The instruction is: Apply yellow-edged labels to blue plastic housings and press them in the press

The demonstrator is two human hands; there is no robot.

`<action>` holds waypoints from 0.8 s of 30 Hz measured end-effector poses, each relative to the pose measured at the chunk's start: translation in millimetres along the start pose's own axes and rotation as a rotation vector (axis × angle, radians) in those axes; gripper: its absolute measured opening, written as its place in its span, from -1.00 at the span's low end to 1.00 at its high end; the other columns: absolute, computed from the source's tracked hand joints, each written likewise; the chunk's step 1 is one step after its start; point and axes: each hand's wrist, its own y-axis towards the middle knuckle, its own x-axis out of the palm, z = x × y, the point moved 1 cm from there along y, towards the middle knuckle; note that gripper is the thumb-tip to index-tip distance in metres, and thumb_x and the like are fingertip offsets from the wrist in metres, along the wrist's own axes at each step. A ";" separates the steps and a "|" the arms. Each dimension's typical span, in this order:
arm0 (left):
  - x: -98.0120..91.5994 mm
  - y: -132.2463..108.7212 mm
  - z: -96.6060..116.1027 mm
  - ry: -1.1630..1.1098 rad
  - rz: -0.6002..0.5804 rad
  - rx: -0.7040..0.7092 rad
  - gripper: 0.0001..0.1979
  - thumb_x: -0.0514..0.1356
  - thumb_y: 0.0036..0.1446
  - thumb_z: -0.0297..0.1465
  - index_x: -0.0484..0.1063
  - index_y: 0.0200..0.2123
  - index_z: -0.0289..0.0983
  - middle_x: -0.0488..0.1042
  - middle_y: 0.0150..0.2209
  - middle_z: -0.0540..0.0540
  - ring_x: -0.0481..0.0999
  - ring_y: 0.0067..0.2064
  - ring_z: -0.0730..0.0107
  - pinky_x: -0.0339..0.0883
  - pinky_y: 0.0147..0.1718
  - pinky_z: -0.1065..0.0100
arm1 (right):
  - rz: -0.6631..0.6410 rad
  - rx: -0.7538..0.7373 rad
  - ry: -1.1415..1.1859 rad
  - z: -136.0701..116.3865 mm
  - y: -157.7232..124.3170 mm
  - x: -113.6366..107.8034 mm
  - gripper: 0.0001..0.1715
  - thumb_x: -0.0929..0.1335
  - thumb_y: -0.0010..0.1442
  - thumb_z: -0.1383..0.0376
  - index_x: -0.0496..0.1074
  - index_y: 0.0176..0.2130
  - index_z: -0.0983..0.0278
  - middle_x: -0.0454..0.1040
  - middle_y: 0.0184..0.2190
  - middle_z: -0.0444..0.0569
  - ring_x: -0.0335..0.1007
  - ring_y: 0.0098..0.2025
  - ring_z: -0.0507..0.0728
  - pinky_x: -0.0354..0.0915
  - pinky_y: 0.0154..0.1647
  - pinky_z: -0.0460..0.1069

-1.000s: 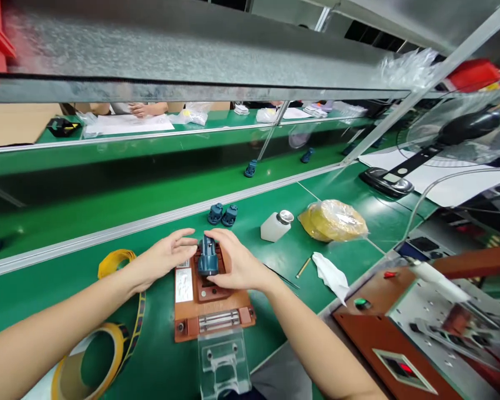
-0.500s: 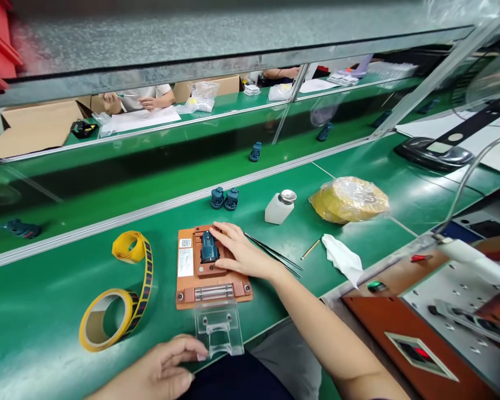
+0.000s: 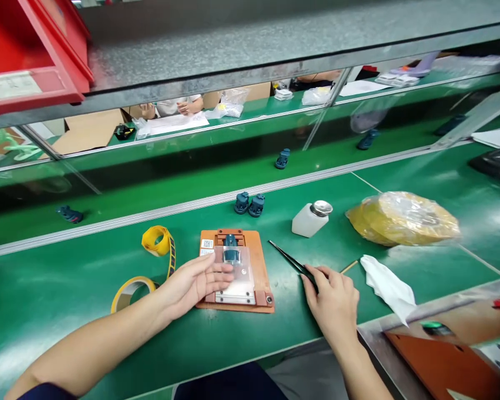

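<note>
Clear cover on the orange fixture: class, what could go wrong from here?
The clear cover could slip from under the left hand off the orange fixture. Tweezers in the right hand could scratch the cover or the blue part beneath it.

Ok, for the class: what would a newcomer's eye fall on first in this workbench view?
The red bin at top left stands out against the green bench. At centre, the left hand rests on a clear cover over an orange fixture, while the right hand grips black tweezers. Beyond them lies a yellow bundle in plastic wrap.
</note>
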 end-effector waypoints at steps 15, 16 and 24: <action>-122.5 28.7 80.0 1.453 0.535 0.369 -0.76 0.29 0.09 -0.14 0.61 -0.34 -0.18 0.62 -0.35 -0.14 0.58 -0.16 -0.05 0.33 0.03 0.11 | -0.032 0.077 0.135 11.2 1.6 10.7 -0.46 0.13 0.44 0.00 0.50 -0.13 0.26 0.57 -0.24 0.12 0.43 -0.21 0.29 0.21 -0.20 0.13; -123.1 32.3 80.5 1.428 0.541 0.365 -0.77 0.34 0.02 -0.15 0.60 -0.40 -0.18 0.60 -0.42 -0.13 0.58 -0.22 -0.04 0.36 -0.02 0.11 | -0.035 0.123 0.187 11.4 2.4 10.3 -0.45 0.13 0.42 -0.03 0.50 -0.14 0.26 0.57 -0.24 0.12 0.44 -0.20 0.30 0.23 -0.17 0.14; -119.6 7.3 71.3 0.955 0.541 0.422 -0.46 0.36 0.00 -0.05 0.55 -0.02 -0.25 0.68 -0.18 -0.17 0.67 -0.14 0.06 0.54 -0.19 0.22 | -0.099 0.627 1.480 -31.5 42.6 -15.9 -0.55 0.43 0.20 -0.10 0.50 -0.07 0.13 0.46 -0.35 -0.10 0.46 -0.30 0.14 0.48 -0.04 0.28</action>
